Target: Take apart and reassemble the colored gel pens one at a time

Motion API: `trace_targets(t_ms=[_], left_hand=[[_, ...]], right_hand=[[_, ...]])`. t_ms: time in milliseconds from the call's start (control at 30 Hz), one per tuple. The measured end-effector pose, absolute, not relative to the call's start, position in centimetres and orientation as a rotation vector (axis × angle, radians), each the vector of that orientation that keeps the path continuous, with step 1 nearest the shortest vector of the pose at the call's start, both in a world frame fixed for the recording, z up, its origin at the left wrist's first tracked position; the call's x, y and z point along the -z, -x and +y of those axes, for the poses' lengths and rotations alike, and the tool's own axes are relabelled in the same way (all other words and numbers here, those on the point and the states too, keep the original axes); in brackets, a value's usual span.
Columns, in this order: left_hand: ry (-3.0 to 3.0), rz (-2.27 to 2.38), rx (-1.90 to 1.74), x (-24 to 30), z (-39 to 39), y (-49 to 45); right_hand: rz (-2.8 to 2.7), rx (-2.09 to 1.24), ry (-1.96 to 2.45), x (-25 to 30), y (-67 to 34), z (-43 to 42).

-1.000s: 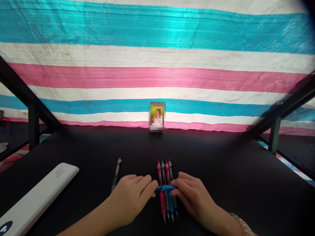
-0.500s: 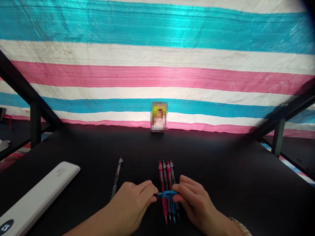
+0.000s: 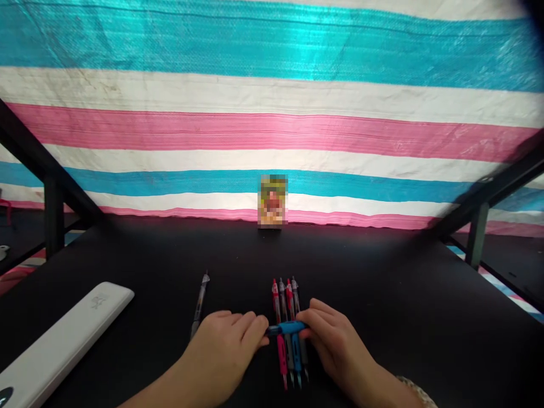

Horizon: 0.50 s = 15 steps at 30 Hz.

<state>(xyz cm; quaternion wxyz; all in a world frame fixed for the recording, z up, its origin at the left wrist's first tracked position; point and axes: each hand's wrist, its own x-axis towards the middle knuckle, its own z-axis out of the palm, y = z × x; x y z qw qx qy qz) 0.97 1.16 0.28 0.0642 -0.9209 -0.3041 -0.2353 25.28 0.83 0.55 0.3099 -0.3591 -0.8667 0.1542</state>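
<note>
Between my two hands a blue pen [image 3: 290, 327] is held crosswise over the row of pens. My left hand [image 3: 232, 351] pinches its darker, clear end, and the fingers of my right hand [image 3: 335, 343] close on its blue grip end; both pen ends are hidden by fingers. Beneath it several pens lie side by side on the black table, among them a pink one [image 3: 281, 354] and a blue-gripped one [image 3: 296, 354]. A single dark clear-barrelled pen [image 3: 201, 300] lies apart, just beyond my left hand, its lower end covered.
A long white device with a rounded end [image 3: 72, 340] lies at the left of the black table [image 3: 361, 266]. A small blurred upright picture [image 3: 272, 203] stands at the back edge before a striped tarp [image 3: 170, 130]. Black metal frame bars [image 3: 54, 215] flank both sides.
The held blue pen has rolled in my fingers, so its clip-like opening no longer faces me. My left hand has shifted slightly. The view has turned a little; the lying pens stay put.
</note>
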Motion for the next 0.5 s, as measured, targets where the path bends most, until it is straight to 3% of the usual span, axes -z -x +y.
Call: trace_targets(t_ms=[233, 367, 500], left_hand=[[3.399, -1.603, 0.61, -1.2, 0.2, -0.7], [3.285, -1.684, 0.774, -2.2, 1.2, -0.2], [3.141, -1.398, 1.134, -1.9, 2.0, 0.4]], right_hand=[[-2.357, -0.089, 0.825, -0.2, -25.4, 0.5], [-2.348, -0.349, 0.927, -0.6, -25.8, 0.6], [-2.249, -0.575, 1.078, -0.6, -26.3, 0.7]])
